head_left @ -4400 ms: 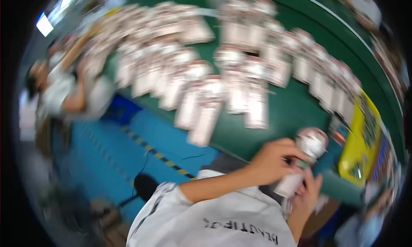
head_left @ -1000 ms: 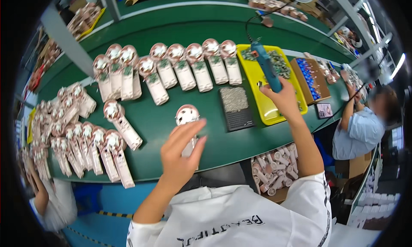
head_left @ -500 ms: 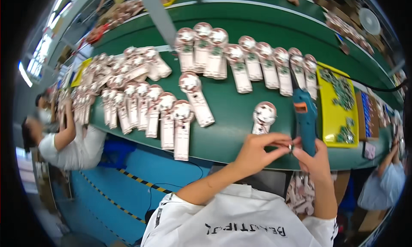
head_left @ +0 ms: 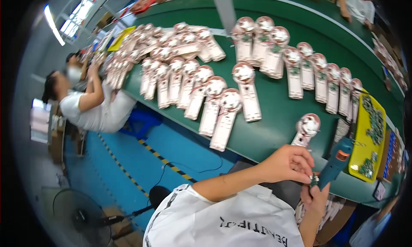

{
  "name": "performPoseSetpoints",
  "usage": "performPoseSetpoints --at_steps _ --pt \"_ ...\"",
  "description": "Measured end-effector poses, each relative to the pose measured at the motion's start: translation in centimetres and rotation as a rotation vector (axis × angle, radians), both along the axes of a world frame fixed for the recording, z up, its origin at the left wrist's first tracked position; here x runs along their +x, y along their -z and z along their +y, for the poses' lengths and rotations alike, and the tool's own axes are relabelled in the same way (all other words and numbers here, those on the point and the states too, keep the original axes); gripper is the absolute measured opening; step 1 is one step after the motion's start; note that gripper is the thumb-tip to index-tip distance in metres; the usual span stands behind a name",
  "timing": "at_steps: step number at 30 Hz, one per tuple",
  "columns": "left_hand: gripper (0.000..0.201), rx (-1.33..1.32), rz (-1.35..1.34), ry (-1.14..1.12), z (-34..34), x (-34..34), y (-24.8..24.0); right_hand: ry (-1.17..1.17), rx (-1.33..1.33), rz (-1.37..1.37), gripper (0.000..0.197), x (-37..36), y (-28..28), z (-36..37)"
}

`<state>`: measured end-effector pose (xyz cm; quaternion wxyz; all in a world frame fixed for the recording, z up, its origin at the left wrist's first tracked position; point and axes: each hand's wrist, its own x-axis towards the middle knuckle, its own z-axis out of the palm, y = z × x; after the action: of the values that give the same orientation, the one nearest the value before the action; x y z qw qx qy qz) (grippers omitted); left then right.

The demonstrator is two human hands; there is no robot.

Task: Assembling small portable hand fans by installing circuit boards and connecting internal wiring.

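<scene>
A small green circuit board with pale parts (head_left: 314, 179) is between my two hands. My left hand (head_left: 289, 164) pinches it from the left with thumb and fingertips. My right hand (head_left: 316, 196) grips its lower side, the fingers partly hidden. Just beyond my right hand is a teal hand tool with an orange patch (head_left: 336, 164); whether my palm touches it, I cannot tell. A pinkish-white, round-headed housing (head_left: 308, 126) lies on the green table (head_left: 266, 131) beyond my left hand, its lower end hidden behind that hand.
Rows of similar housings (head_left: 223, 114) cover the left and far table, several with green boards (head_left: 296, 70). At right stand a yellow tray of circuit boards (head_left: 355, 161) and a cardboard box (head_left: 392, 150). Another person (head_left: 92, 103) sits at left; a fan (head_left: 81, 217) stands behind.
The view has turned, so the table and housings appear farther right. My hands stay together, and the small board between them shows more plainly.
</scene>
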<state>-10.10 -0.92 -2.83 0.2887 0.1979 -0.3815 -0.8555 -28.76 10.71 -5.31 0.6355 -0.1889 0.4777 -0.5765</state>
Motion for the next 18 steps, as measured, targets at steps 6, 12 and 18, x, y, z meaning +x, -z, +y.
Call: performPoseSetpoints --at_steps 6,12,18 --pt "0.031 0.131 -0.004 0.096 -0.3 -0.1 -0.1 0.093 0.146 0.004 0.042 0.8 -1.4 0.9" --pt "0.034 0.029 -0.137 -0.113 -0.3 1.2 0.5 -0.137 0.058 -0.09 0.03 1.8 -2.0 -2.9" --pt "0.033 -0.011 -0.109 -0.043 -0.6 0.1 1.9 -0.089 0.03 -0.126 0.033 1.5 -1.3 -2.3"
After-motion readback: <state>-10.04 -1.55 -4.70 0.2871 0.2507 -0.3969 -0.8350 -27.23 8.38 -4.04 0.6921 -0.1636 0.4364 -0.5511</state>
